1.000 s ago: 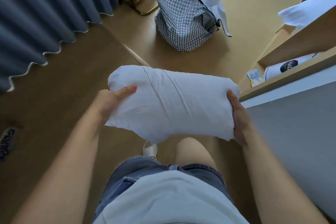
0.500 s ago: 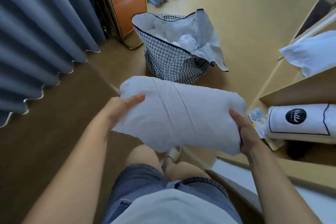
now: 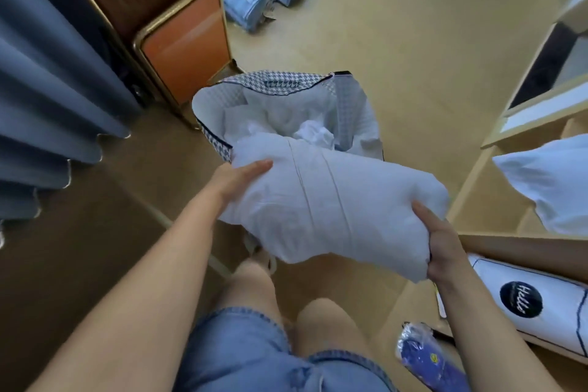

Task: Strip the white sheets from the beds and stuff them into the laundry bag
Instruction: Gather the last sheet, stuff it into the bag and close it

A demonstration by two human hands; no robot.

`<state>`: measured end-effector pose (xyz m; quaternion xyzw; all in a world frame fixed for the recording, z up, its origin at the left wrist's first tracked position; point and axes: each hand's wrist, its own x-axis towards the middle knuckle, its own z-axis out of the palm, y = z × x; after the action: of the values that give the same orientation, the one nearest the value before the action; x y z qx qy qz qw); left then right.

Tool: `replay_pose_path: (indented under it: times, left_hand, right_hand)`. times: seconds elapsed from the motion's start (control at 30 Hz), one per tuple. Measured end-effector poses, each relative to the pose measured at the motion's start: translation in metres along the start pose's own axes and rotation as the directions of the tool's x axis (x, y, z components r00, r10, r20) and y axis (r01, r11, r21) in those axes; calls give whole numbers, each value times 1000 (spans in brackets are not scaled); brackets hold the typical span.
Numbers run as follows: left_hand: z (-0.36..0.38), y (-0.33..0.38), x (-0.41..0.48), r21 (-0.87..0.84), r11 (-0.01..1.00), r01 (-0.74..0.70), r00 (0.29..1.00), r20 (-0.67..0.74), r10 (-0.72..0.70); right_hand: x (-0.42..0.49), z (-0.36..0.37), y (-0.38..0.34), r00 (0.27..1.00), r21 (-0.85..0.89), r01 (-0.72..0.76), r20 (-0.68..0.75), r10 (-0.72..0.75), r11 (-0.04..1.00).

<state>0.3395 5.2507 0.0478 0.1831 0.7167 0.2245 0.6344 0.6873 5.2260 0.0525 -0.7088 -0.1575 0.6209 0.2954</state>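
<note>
While both hands carry it, a white sheet bundle (image 3: 334, 200) hangs at the near rim of the open laundry bag (image 3: 281, 83).
Left hand (image 3: 237, 177) holds the bundle's left end, thumb flat on top, fingers hidden beneath; bundle is mid-air, far edge over the bag, not yet inside; bag stands on the floor (image 3: 397, 57), part-filled w/ white linen (image 3: 313, 134); right hand (image 3: 442, 248) grips the right end from below. Risk: bundle looks approx. as wide as the soft mouth, so it may catch the rim, fold it in or tip the bag.
</note>
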Motion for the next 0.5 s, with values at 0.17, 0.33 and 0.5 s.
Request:
replay_pose_path:
  times: [0.17, 0.33, 0.5]
  left_hand:
    - [8, 58, 118, 121, 992, -28, 995, -96, 39]
    - [20, 76, 244, 370, 929, 11, 953, -285, 102]
    - [53, 4, 319, 509, 831, 224, 954, -289, -79]
  right_hand:
    - [92, 37, -44, 995, 65, -79, -58, 83, 995]
    - [217, 91, -52, 980, 112, -195, -15, 198, 974]
    - [346, 190, -7, 979, 18, -202, -14, 202, 979]
